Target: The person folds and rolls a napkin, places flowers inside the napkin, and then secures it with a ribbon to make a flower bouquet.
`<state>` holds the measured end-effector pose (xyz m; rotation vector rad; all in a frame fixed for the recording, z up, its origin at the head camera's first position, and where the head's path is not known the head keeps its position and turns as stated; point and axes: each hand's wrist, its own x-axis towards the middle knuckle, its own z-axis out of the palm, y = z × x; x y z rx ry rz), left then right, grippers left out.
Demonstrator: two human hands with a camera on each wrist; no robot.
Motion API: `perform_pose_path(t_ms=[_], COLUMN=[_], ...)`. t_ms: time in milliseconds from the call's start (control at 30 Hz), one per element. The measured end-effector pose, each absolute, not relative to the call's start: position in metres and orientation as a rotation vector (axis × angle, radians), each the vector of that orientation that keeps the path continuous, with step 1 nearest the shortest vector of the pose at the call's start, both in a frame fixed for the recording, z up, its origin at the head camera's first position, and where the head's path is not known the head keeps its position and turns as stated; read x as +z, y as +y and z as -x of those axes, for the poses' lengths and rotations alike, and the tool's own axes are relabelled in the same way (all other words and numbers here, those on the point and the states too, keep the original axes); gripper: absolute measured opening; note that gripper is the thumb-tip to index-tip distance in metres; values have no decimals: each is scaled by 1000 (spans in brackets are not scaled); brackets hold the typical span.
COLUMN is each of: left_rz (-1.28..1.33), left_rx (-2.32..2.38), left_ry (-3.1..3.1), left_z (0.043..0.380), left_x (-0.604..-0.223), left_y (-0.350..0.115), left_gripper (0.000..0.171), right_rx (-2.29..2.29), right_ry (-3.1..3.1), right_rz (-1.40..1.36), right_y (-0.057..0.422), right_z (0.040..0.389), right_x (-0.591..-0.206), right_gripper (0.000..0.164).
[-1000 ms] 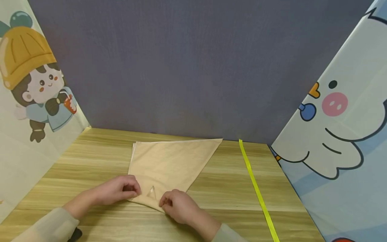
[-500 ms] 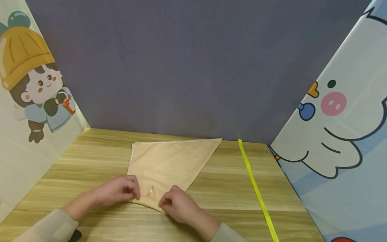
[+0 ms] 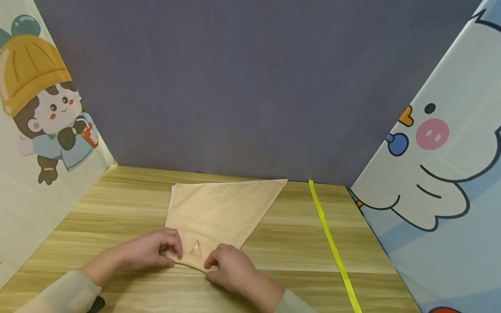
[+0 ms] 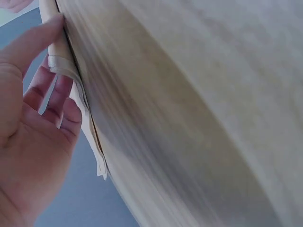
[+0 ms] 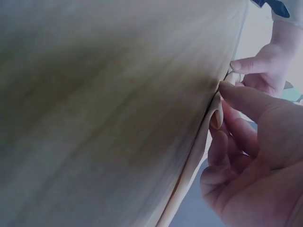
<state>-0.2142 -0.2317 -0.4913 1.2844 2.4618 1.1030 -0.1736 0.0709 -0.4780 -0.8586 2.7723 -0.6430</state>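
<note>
A light orange cloth (image 3: 223,208) lies on the wooden table, its far right corner drawn out to a point. Along its near edge runs a thick rolled fold, with a small raised crease behind it. At the left end of this fold, my left hand (image 3: 150,249) holds the cloth, fingers over the top and thumb at the near side. My right hand (image 3: 235,267) grips the fold's right end in the same way. The left wrist view shows the cloth (image 4: 64,64) between thumb and fingers; in the right wrist view, the cloth's roll (image 5: 216,118) shows an open end.
A yellow strip (image 3: 332,245) runs from the table's back edge to the front on the right. Behind stands a grey-blue panel (image 3: 235,87). Panels with cartoon prints flank the wood-grain table (image 3: 297,252). A small dark object (image 3: 97,304) shows by the left sleeve.
Both thumbs have shifted toward the person, to the near side of the rolled fold. The fingers have barely moved, and the cloth lies almost where it was.
</note>
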Motion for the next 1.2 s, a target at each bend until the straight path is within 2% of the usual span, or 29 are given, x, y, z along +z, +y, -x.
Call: perform_pose_path(t_ms=[133, 300, 600, 1067, 1200], left_rz=[-1294, -1253, -1112, -996, -988], left_rx=[1079, 1110, 1144, 1090, 1090], left_ry=[2496, 2494, 2450, 2436, 2444], left_z=[216, 217, 227, 250, 252], left_x=[-489, -489, -485, -479, -480], left_y=[-232, -233, -232, -217, -216], left_gripper=[25, 14, 8, 7, 7], right_rx=[-560, -534, -603, -689, -700], right_ry=[2822, 2869, 2912, 2924, 2899], right_rz=[874, 873, 838, 843, 820], right_y=[71, 73, 76, 79, 80], right_z=[171, 168, 164, 166, 168], right_x=[-477, -477, -475, -476, -477], right_gripper=[14, 13, 6, 10, 5])
